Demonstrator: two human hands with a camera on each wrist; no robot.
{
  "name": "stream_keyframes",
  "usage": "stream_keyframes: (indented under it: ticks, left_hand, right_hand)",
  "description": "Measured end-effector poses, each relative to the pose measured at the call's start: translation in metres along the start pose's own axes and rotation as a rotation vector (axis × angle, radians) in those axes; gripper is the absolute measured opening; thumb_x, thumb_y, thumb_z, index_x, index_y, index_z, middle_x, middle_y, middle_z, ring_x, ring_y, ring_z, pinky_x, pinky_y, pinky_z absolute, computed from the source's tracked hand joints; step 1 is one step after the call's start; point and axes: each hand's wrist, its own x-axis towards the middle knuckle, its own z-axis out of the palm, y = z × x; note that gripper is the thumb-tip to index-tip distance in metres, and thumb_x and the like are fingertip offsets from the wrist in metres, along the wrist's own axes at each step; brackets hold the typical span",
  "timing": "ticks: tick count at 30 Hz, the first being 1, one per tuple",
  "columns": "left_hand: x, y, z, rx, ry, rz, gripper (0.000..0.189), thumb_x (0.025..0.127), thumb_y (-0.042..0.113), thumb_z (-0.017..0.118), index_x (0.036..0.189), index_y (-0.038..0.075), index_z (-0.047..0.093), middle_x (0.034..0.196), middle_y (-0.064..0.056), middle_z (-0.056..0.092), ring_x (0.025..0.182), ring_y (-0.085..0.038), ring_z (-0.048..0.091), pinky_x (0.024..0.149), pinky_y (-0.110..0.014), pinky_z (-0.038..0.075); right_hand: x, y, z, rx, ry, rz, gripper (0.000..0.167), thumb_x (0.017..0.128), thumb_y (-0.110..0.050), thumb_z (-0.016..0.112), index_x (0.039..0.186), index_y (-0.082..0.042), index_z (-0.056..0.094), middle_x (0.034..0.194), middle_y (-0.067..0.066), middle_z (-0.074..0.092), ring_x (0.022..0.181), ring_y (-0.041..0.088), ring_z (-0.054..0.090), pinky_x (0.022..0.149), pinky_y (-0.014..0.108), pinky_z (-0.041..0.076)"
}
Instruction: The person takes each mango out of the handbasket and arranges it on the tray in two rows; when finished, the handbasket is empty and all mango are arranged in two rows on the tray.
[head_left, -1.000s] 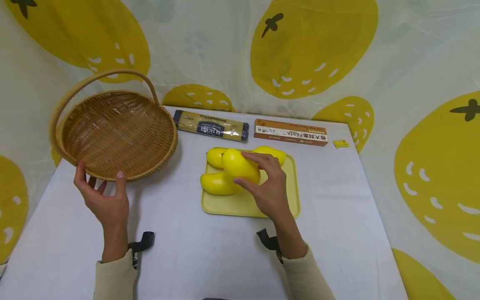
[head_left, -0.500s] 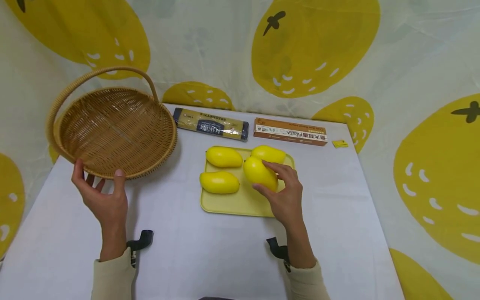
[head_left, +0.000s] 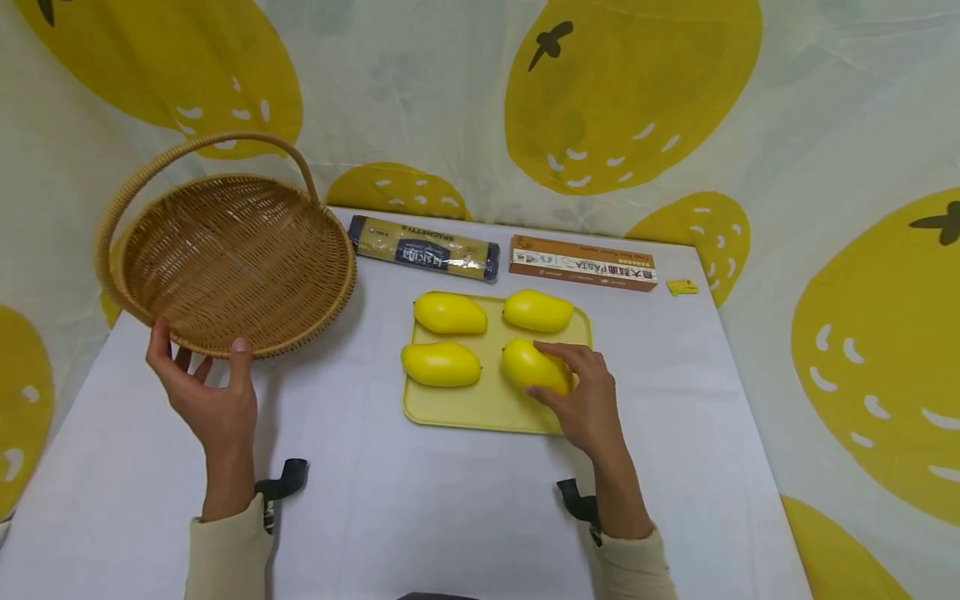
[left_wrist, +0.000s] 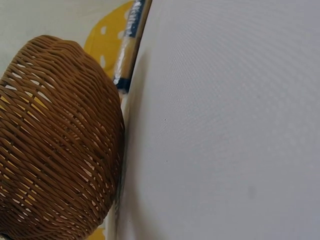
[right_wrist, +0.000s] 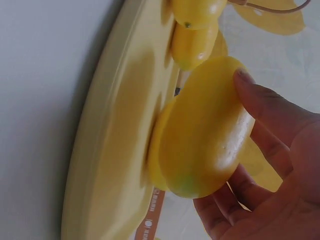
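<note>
My right hand (head_left: 588, 400) holds a yellow mango (head_left: 531, 367) between thumb and fingers, close over the right front part of the pale yellow tray (head_left: 465, 408). In the right wrist view the mango (right_wrist: 205, 130) shows a faint green patch at its lower end. Three other mangoes lie on the tray: a back left one (head_left: 450, 313), a front left one (head_left: 441, 364) and a back right one (head_left: 537, 311). At the left, my left hand (head_left: 213, 408) grips the near rim of a handled wicker basket (head_left: 232, 258), tilted with its bare inside facing me.
Behind the tray lie a spaghetti packet (head_left: 423, 247) and a brown pasta box (head_left: 582, 262). A small yellow packet (head_left: 682, 287) sits right of the box. A fruit-print curtain (head_left: 420, 92) hangs along the back edge of the white table (head_left: 390, 517).
My right hand has carried the mango from over the left mangoes rightward and down to the tray's right front, uncovering the others. The left hand and basket have barely moved.
</note>
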Motion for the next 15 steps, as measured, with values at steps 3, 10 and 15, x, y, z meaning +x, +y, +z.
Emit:
stream_keyframes:
  ticks: [3,10,15]
  left_hand:
    - [0.001,0.002,0.0,0.001,-0.004,-0.003,0.074,0.093,0.016,0.072,0.159,0.014,0.038,0.165,-0.001,0.042,0.149,-0.028,0.045,0.115,-0.034,0.042]
    - [0.003,0.005,0.0,0.006,-0.01,-0.015,0.074,0.095,0.018,0.07,0.16,0.014,0.037,0.166,-0.001,0.041,0.149,-0.026,0.044,0.115,-0.035,0.041]
    - [0.007,0.004,0.0,0.016,-0.009,-0.047,0.073,0.097,0.019,0.069,0.162,0.015,0.035,0.168,0.0,0.038,0.15,-0.026,0.043,0.115,-0.034,0.041]
  right_hand:
    - [0.002,0.002,0.0,-0.024,-0.042,0.019,0.06,0.082,-0.015,0.092,0.137,-0.025,0.072,0.141,0.008,0.065,0.13,0.032,0.051,0.115,0.054,0.042]
    - [0.008,0.005,0.002,-0.058,-0.071,0.016,0.06,0.082,-0.015,0.092,0.138,-0.024,0.072,0.143,0.009,0.064,0.129,0.033,0.05,0.114,0.055,0.04]
    - [0.011,0.007,0.004,-0.059,-0.085,0.013,0.059,0.083,-0.013,0.091,0.138,-0.023,0.072,0.142,0.009,0.065,0.129,0.033,0.05,0.115,0.055,0.04]
